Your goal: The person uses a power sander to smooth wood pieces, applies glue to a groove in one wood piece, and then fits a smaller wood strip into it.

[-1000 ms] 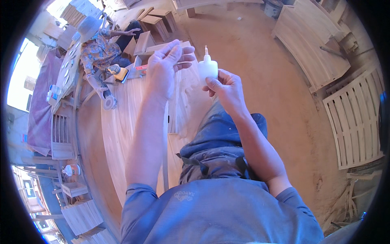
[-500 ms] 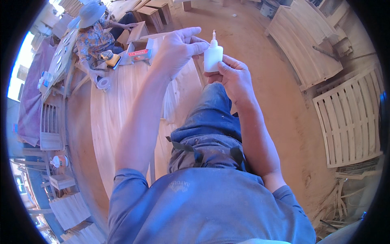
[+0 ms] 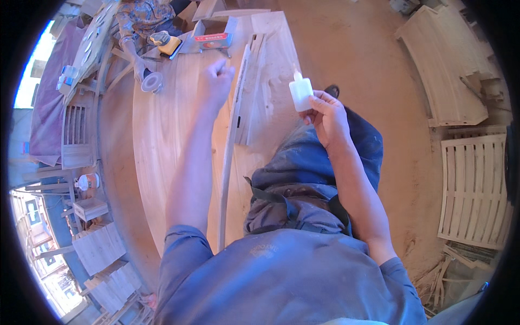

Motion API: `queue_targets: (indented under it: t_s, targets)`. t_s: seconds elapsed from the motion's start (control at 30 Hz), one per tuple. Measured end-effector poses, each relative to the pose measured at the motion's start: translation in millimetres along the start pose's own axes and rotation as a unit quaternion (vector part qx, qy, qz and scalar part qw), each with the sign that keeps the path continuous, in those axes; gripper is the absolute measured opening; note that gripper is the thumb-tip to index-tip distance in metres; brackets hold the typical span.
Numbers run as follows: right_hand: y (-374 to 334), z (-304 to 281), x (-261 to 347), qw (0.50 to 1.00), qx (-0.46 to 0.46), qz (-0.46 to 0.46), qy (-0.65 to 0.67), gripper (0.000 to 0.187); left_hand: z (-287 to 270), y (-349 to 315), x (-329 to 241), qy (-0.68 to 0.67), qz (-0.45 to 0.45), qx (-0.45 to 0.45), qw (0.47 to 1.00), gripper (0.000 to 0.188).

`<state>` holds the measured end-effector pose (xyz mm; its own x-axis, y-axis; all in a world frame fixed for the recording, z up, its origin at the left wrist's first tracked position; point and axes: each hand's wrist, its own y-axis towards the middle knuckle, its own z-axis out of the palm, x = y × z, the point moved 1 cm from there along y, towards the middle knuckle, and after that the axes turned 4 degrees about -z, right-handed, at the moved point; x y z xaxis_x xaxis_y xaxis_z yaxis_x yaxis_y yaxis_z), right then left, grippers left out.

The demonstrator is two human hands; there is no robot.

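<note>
My right hand (image 3: 329, 115) grips a small white squeeze bottle (image 3: 301, 96) by its lower side. The bottle stands nearly upright, its narrow nozzle pointing up and away from me. My left hand (image 3: 215, 86) is off to the left, above the wooden panel (image 3: 162, 124), with its fingers curled in. Whatever lies inside those fingers, if anything, is hidden. Close to my left hand, a long thin wooden strip (image 3: 230, 146) and narrow boards (image 3: 253, 92) lie on the panel.
Across the panel, a co-worker's hand (image 3: 140, 70) holds a round pale object (image 3: 151, 82). A yellow-and-black power sander (image 3: 165, 43) and a red-and-grey box (image 3: 214, 41) sit at the far end. Slatted wooden panels (image 3: 471, 187) stand at the right.
My left hand has left the bottle's nozzle, dropped toward the panel and curled its fingers. My right hand still holds the bottle, now slightly lower and further right. The view has shifted.
</note>
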<state>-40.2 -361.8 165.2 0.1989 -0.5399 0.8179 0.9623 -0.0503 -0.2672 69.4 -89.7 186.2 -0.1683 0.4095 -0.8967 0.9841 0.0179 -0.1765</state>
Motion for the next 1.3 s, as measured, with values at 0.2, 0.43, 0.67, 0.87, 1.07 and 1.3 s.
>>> queue_targets:
  t_s: [0.2, 0.43, 0.67, 0.87, 1.07, 1.3]
  targets:
    - [53.6, 1.5, -66.8, 0.992, -0.030, 0.105, -0.066, 0.015, 28.1, 3.1, 98.9, 0.258, 0.033, -0.077, 0.963, 0.056]
    - [109.9, 10.2, -114.8, 0.982, -0.044, 0.141, -0.118, 0.014, 56.4, -1.2, 66.0, 0.330, -0.070, 0.043, 0.941, 0.058]
    - [137.8, 21.7, -117.5, 0.973, -0.036, 0.139, -0.182, 0.020, 57.6, 2.9, 78.4, 0.330, -0.006, 0.022, 0.944, 0.058]
    - [144.9, 34.6, -118.6, 0.969, -0.041, 0.129, -0.205, 0.023, 57.8, 3.2, 76.1, 0.352, -0.015, 0.030, 0.935, 0.057]
    - [145.6, 39.9, -119.4, 0.966, -0.057, 0.133, -0.215, 0.026, 58.4, 1.0, 82.0, 0.366, 0.037, 0.005, 0.930, 0.069]
    - [147.1, 45.9, -116.8, 0.962, -0.071, 0.124, -0.231, 0.029, 59.4, 1.8, 82.5, 0.365, 0.027, 0.010, 0.931, 0.067]
